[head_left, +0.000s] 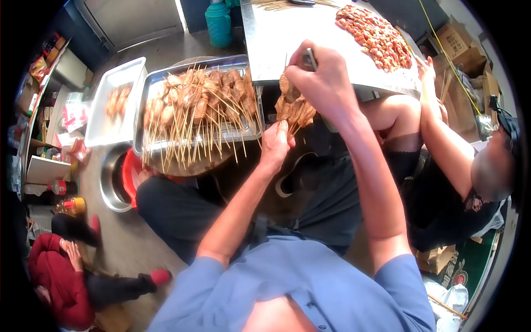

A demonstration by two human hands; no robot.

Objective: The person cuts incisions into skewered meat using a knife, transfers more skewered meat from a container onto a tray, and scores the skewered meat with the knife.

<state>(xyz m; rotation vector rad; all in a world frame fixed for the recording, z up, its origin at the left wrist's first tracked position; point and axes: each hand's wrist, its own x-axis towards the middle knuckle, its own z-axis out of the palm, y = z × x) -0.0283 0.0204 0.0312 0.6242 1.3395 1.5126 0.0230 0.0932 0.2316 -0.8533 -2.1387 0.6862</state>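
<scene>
My left hand is closed around the lower end of a bunch of meat skewers, held upright beside the white table's near corner. The browned pieces look like marinated chicken wings. Just above them, my right hand is closed on a tool with a metal-ended handle; its working end is hidden behind my fingers and the meat. Left of my hands, a metal tray bears many similar skewers, their sticks pointing toward me.
A white plastic tub with a few skewers stands farther left, above a steel basin and red bowl. Raw meat pieces lie on the white table. One person sits at right, another lower left.
</scene>
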